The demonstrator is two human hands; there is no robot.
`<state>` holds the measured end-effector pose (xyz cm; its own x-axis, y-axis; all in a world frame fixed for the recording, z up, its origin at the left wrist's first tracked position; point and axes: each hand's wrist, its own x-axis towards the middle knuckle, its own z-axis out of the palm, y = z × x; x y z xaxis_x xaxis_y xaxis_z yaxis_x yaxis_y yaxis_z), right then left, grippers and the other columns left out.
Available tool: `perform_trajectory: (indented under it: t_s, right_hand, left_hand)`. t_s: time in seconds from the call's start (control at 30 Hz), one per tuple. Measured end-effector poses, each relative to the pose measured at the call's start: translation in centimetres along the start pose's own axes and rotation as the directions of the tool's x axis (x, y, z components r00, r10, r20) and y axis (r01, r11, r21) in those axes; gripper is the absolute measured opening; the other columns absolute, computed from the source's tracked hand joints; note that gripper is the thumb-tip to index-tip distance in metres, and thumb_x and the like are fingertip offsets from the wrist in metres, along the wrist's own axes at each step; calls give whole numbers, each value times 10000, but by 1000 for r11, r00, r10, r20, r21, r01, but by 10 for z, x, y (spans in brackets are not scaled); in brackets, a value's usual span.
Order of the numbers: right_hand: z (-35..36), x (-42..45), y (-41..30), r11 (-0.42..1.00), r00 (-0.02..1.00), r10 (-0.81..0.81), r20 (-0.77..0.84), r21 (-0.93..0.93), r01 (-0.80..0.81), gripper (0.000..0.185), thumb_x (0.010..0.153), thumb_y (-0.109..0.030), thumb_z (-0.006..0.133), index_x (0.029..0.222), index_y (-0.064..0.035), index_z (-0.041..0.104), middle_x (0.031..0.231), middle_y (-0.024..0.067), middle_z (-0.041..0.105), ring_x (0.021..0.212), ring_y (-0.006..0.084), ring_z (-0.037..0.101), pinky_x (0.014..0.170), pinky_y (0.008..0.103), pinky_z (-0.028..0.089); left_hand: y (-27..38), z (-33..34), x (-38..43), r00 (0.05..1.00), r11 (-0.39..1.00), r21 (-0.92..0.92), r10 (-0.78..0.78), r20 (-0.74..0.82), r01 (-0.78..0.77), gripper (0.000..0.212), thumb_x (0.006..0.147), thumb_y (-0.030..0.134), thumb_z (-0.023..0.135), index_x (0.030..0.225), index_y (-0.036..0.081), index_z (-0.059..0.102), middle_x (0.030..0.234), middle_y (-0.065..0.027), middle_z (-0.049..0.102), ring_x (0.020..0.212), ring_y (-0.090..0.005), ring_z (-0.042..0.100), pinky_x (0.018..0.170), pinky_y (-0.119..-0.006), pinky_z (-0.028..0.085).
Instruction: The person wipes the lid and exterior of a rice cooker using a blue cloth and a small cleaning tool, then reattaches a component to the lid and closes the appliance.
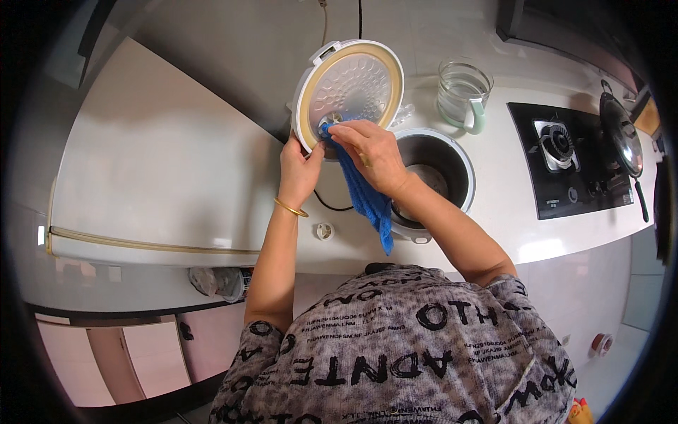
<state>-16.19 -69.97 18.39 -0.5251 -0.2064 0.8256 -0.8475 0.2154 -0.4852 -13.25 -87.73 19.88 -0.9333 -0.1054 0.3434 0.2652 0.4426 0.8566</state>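
Observation:
The lid of a rice cooker [365,74] is tilted up with its dimpled metal underside and yellowish sealing ring facing me. My left hand [301,167] grips the lid's lower left rim, thumb on the inner side. In my right hand [371,153] is a blue cloth [365,196], pressed by the fingertips against the steam vent [331,123] near the lid's lower edge. The rest of the cloth hangs down toward the counter. Behind my right forearm stands the rice cooker body [461,164], its dark inside showing. A small white round plastic part [324,231] lies on the counter.
A glass jug with a pale green handle [463,95] stands behind the cooker. Farther right are a black gas hob [561,159] and a lidded pan [622,132]. The white refrigerator [159,159] borders the counter [498,222] on the left. A black cable [331,205] runs beside the cooker.

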Motion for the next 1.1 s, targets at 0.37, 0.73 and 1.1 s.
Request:
perform_trajectory:
  t_s: [0.37,0.73,1.1]
  right_hand:
    - [9,4,-11,994,995,90,41,59,-92,140,937,-112,635,1045,-33,675,932,94,682,853,237,661,740,317,531]
    - [13,-11,-2,439,769,607,202,721,-536,224,1013,-173,593,1100,6,699,944,32,716,850,92,637,773,238,514]
    - [22,6,-9,943,972,231,-35,256,-215,152,918,-3,645,1065,7,682,915,154,697,777,277,665,695,303,532]
  left_hand:
    - [15,-5,-7,999,994,104,35,-8,-34,370,896,0,618,1255,-43,539,1028,-164,685,888,-187,652,789,-334,528]
    - [6,-11,-7,999,995,98,35,13,-36,386,898,13,625,1268,-46,532,1117,-177,669,1026,-232,641,905,-343,494]
    - [6,-10,-5,999,998,65,16,28,-18,362,899,8,628,1244,-59,537,1099,-159,675,975,-209,648,880,-336,505]
